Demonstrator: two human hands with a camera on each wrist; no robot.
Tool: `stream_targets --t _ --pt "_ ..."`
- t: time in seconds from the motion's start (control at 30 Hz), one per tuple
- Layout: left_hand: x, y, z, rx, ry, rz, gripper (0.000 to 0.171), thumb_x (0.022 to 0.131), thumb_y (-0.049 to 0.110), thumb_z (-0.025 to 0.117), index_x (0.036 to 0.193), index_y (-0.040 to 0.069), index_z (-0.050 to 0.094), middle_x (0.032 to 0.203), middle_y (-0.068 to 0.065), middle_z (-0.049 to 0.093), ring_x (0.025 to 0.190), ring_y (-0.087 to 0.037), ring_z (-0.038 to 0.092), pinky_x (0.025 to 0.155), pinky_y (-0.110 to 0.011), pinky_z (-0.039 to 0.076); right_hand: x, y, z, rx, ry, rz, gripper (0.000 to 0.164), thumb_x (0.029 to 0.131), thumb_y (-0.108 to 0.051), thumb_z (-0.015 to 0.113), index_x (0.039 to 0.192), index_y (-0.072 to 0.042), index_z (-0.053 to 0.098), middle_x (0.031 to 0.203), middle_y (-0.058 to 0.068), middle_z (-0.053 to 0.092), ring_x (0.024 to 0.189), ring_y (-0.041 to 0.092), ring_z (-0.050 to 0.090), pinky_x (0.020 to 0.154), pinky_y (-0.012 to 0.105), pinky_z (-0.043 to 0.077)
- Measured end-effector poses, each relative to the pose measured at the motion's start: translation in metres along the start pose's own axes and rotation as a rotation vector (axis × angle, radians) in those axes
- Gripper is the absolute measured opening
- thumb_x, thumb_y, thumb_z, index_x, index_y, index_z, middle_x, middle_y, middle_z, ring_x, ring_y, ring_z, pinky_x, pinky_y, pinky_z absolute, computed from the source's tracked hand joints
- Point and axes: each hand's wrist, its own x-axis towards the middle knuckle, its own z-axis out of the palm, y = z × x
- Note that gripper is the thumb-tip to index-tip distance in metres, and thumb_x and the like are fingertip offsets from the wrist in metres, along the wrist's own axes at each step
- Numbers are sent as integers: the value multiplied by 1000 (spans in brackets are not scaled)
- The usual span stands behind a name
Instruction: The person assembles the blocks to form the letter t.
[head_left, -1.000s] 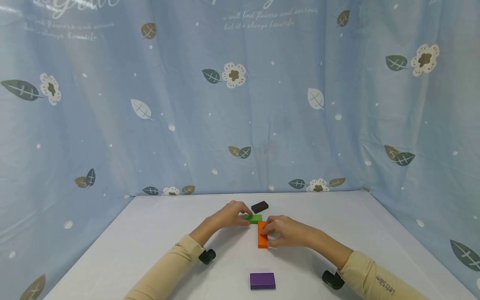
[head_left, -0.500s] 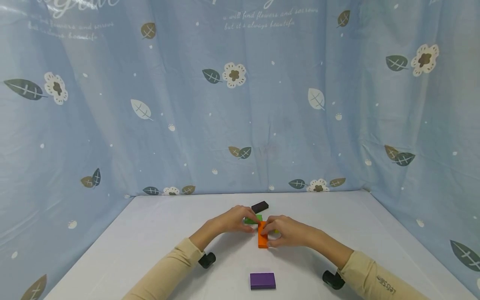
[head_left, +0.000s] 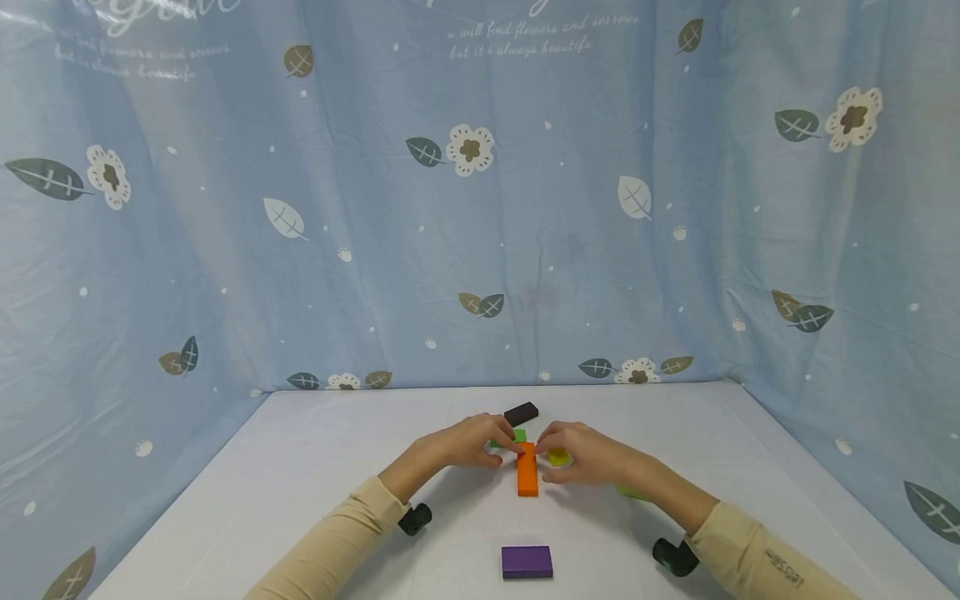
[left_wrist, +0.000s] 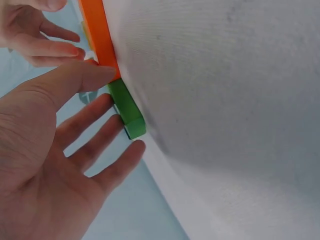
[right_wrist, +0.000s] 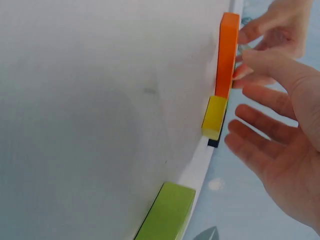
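Note:
An orange block (head_left: 527, 471) lies lengthwise on the white table between my two hands. My left hand (head_left: 468, 440) is at its far left side, a fingertip touching its far end and the other fingers loosely spread. A green block (left_wrist: 126, 106) sits by those fingers, meeting the orange one's end. My right hand (head_left: 588, 454) is just right of the orange block, its fingers relaxed and holding nothing. Under that hand a yellow block (right_wrist: 215, 116) shows against the orange block's right side. The left hand partly covers the green block in the head view.
A black block (head_left: 521, 413) lies beyond the green one. Nearer the front is a purple block (head_left: 527, 562). A light green block (right_wrist: 167, 212) lies to the right, mostly behind the right forearm in the head view. Blue patterned curtains (head_left: 375, 275) enclose the table (head_left: 337, 425).
My left hand has moved right from the green block to the orange block's far end. My right hand has let go of the orange block and shifted slightly away, showing more yellow.

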Motion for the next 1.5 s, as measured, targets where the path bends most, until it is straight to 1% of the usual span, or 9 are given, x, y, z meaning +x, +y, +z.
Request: stream_targets --t 0.17,0.27,0.4,0.5,0.67,0.9,1.1,1.27,1.5 --pt "0 1 -2 5 -41 -25 34 91 15 70 122 27 71 126 1 63 113 -14 57 99 -29 48 -2 6 -2 3 55 86 35 85 -28 77 114 -9 72 115 4 66 106 27 62 95 50 51" --pt "0 2 -3 7 -69 -41 34 91 17 70 124 28 70 129 0 61 115 -14 55 101 -30 47 -1 11 -3 14 65 128 35 84 -27 78 114 -9 72 112 4 68 104 27 63 93 49 53" --pt "-2 1 -2 9 -91 -64 36 92 17 69 126 30 68 134 1 58 119 -14 53 104 -32 46 -1 18 -4 41 60 158 37 82 -24 79 114 -7 72 109 5 69 102 26 64 90 45 55" --pt "-3 1 -1 1 -93 -70 37 93 16 67 127 31 67 135 2 57 121 -14 52 105 -32 45 -2 22 -6 56 55 170 38 82 -23 79 115 -6 71 108 6 70 101 26 64 88 44 56" --pt "-6 0 0 -23 -85 -59 38 93 13 66 128 29 67 136 0 56 123 -16 52 106 -33 45 -3 26 -8 74 43 203 36 83 -22 79 115 -7 71 108 6 70 101 25 64 88 42 56" --pt "-8 0 1 -36 -89 -68 39 93 11 65 128 30 66 137 0 55 124 -17 50 105 -33 45 -7 32 -12 94 23 208 37 83 -23 78 115 -6 71 109 7 71 97 23 64 84 38 58" --pt "-9 0 0 -30 -93 -58 40 93 10 65 129 29 66 138 0 54 124 -17 50 105 -32 45 -18 35 -23 92 -6 195 39 83 -25 78 115 -5 70 105 7 72 92 21 66 80 35 58" --pt "-10 -1 -2 -28 -91 -59 40 94 11 64 129 28 66 138 0 53 123 -16 49 104 -30 45 -32 37 -33 94 -31 184 40 83 -26 78 116 -5 69 104 6 71 88 16 65 75 26 56" --pt "-9 -1 -3 -9 -103 -49 41 94 11 64 131 29 64 139 1 52 124 -15 48 105 -29 44 -62 46 -44 98 -42 116 42 85 -30 76 116 -3 69 103 8 72 85 10 66 74 29 57"
